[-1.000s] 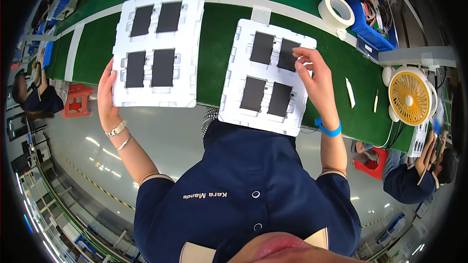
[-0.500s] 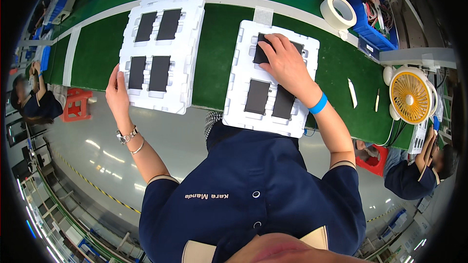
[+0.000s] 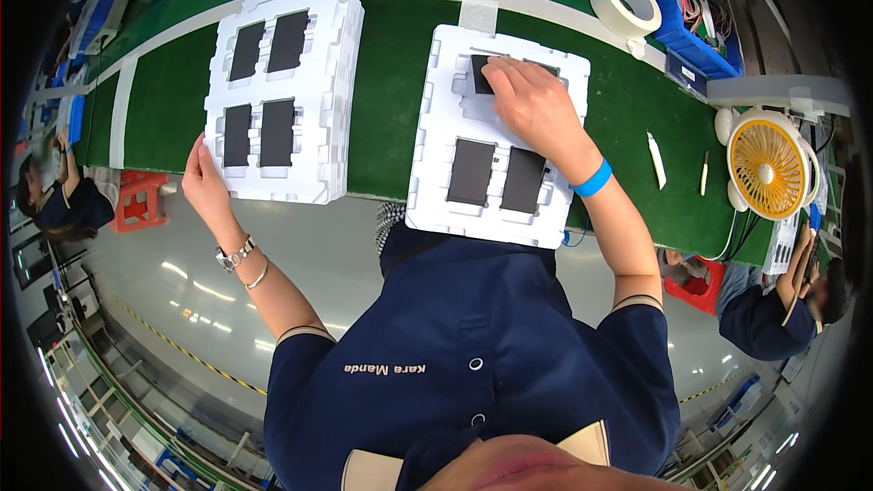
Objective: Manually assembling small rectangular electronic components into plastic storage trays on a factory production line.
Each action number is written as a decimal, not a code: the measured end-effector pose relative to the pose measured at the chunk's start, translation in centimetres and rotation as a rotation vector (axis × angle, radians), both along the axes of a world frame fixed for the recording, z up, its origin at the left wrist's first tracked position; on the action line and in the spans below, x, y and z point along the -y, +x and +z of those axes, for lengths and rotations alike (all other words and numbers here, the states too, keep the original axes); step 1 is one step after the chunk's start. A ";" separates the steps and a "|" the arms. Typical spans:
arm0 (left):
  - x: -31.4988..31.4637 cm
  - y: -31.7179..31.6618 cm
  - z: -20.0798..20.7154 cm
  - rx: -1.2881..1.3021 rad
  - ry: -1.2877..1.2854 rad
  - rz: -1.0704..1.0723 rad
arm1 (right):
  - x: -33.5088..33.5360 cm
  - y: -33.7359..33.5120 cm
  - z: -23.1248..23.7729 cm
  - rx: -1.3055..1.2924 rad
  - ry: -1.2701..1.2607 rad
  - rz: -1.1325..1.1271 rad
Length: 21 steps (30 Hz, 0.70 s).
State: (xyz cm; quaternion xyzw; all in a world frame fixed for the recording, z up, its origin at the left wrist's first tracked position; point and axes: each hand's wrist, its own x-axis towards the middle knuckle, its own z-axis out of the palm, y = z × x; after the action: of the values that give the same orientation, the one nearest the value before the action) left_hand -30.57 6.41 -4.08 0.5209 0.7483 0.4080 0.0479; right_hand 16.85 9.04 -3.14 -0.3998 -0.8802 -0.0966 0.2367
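My right hand [image 3: 538, 114], a blue band on its wrist, pinches the top-left black rectangular flat piece [image 3: 479, 78] over the white moulded tray [image 3: 426, 136]. That piece is tilted up, and part of its pale recess shows below it. Another black piece behind my fingers is mostly hidden; two more black pieces [image 3: 471, 172] lie in the near recesses. At the left, my left hand [image 3: 205, 184] has its fingers extended, the tips against the left edge of a stack of white trays [image 3: 323, 127]. Black flat pieces [image 3: 277, 133] fill the top tray's visible recesses.
Both trays rest on a green bench [image 3: 391, 100]. To the right are a tape roll [image 3: 626, 5], a blue bin of cables [image 3: 696, 27], a white tube [image 3: 656, 161], a slim tool [image 3: 705, 173] and a yellow-white fan [image 3: 766, 173]. Other people sit at both sides.
My right hand has tipped the top-left black piece up, baring part of its recess. My left hand has slid slightly down along the stack's edge. The view has shifted a little.
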 end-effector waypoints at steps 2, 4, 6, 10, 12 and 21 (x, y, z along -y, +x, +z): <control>-0.1 0.9 1.0 -0.260 0.056 0.021 | 0.2 0.4 0.8 -0.040 -0.065 0.003; -0.3 3.7 2.7 -0.788 0.182 0.079 | 0.6 0.4 2.3 -0.100 0.061 0.008; 1.9 10.2 6.2 -0.218 0.146 -0.094 | 1.8 -0.2 4.7 -0.172 0.175 0.026; 5.9 21.8 5.7 1.060 -0.265 -0.977 | 6.0 -2.4 6.7 -0.238 0.315 0.034; 6.6 26.5 5.3 1.410 -0.322 -0.813 | 7.3 -3.1 5.8 -0.222 0.344 0.068; 4.5 28.6 3.0 1.339 -0.419 -0.910 | 9.7 -0.6 5.4 -0.575 -0.296 -0.148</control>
State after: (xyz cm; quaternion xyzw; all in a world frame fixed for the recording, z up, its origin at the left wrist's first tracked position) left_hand -1.96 1.95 -1.11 0.4000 0.3388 0.4246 0.7382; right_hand 16.25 -0.64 2.26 -0.5038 -0.7504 0.1320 0.4071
